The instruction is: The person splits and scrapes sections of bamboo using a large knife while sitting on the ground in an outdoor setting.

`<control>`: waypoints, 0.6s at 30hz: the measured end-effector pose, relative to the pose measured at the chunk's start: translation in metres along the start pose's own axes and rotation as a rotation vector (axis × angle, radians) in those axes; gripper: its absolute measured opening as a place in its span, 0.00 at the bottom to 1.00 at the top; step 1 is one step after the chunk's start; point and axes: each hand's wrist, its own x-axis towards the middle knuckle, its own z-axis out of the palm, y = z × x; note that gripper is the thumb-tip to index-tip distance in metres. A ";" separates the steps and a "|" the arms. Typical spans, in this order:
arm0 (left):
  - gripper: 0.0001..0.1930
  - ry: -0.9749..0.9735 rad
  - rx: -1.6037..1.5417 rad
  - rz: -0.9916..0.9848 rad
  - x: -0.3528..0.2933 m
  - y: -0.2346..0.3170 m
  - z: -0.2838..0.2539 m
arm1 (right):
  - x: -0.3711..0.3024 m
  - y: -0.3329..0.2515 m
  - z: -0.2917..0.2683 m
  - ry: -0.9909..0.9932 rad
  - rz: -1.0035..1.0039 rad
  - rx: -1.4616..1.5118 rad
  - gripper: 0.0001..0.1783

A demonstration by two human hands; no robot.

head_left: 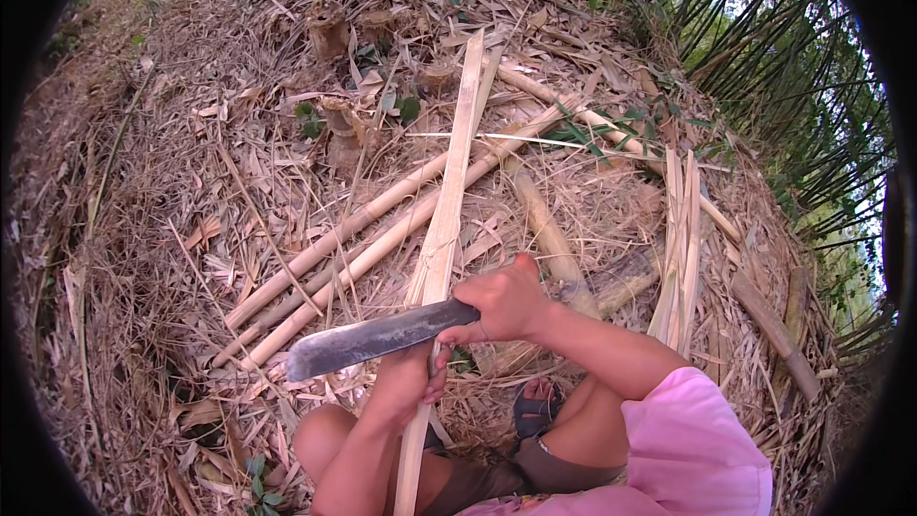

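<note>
My right hand (504, 301) is closed round the handle end of a machete (377, 336). Its broad dark blade points left and lies across a long pale bamboo strip (447, 210). Below the blade, my left hand (409, 384) grips that strip, fingers wrapped round it. The strip runs from between my knees up and away, its far end resting over bamboo poles. Frayed slivers show along its edge just above the blade. The machete's handle is mostly hidden by my right fist.
Several bamboo poles (358, 263) lie crossed ahead on dry leaf litter. To the right stands a bundle of split strips (680, 248), near a thick log (626, 282). Cut bamboo stumps (342, 124) rise at the far left. Green bamboo (764, 67) grows at the far right.
</note>
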 end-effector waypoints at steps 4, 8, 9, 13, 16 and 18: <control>0.10 -0.023 0.015 0.031 -0.007 -0.003 0.005 | 0.007 0.039 0.005 0.144 0.178 0.018 0.34; 0.10 -0.051 0.004 0.028 -0.007 -0.010 0.007 | 0.006 0.044 0.000 0.048 0.313 0.057 0.34; 0.10 -0.047 -0.009 0.028 -0.008 -0.007 0.004 | 0.005 0.035 -0.002 0.036 0.237 0.033 0.35; 0.10 -0.059 0.025 0.022 -0.017 -0.005 0.003 | 0.002 0.030 -0.013 0.045 0.133 -0.036 0.35; 0.09 -0.078 0.049 0.036 -0.013 -0.013 0.001 | 0.005 0.076 -0.010 0.058 0.259 -0.029 0.34; 0.09 -0.068 0.029 0.038 -0.012 -0.013 0.005 | 0.005 0.067 0.000 0.053 0.347 -0.036 0.37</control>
